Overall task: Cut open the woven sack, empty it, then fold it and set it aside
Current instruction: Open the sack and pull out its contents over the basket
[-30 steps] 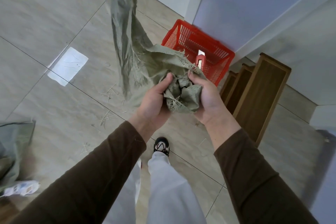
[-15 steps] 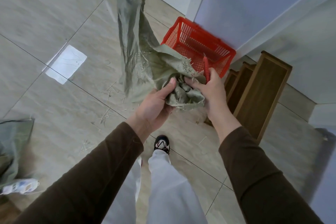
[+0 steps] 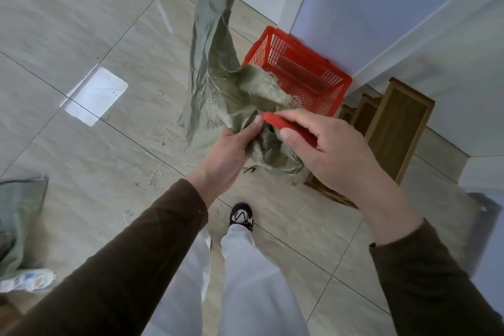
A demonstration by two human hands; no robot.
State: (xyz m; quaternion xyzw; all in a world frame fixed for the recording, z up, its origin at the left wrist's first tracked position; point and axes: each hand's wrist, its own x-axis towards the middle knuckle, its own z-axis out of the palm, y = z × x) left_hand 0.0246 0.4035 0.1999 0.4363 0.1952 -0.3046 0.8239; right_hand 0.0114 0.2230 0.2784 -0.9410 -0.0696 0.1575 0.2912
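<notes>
**Sack bunched in the left hand, red cutter in the right**

At the far left edge a second green sack (image 3: 16,215) lies slumped on the tiled floor (image 3: 81,22), with a pale printed package (image 3: 26,279) just below it. A bright patch of reflected light (image 3: 95,95) sits on the tiles further in, and loose straw-like fibres (image 3: 158,169) are scattered around the floor near the middle.

2 brown sleeves reach into view from the bottom. The left hand (image 3: 226,155) is closed on a bunched part of the green woven sack (image 3: 218,63), thumb pressed over the gathered cloth. From that grip one frayed end of the sack stands up and away toward the top of the frame, while a crumpled fold hangs below the hand. The sack is held in the air above the floor, clear of the tiles.

Below, 1 shoe (image 3: 241,215) and pale trousers (image 3: 245,281) show between the arms.

The right hand (image 3: 327,150) is clamped around a red cutter (image 3: 283,124), whose tip lies just beside the left thumb and touches or nearly touches the bunched cloth; no blade can be made out.

Behind the hands a red slatted basket (image 3: 300,73) stands on the floor by the wall. To its right, wooden frames (image 3: 395,123) lean stacked against the wall.
</notes>
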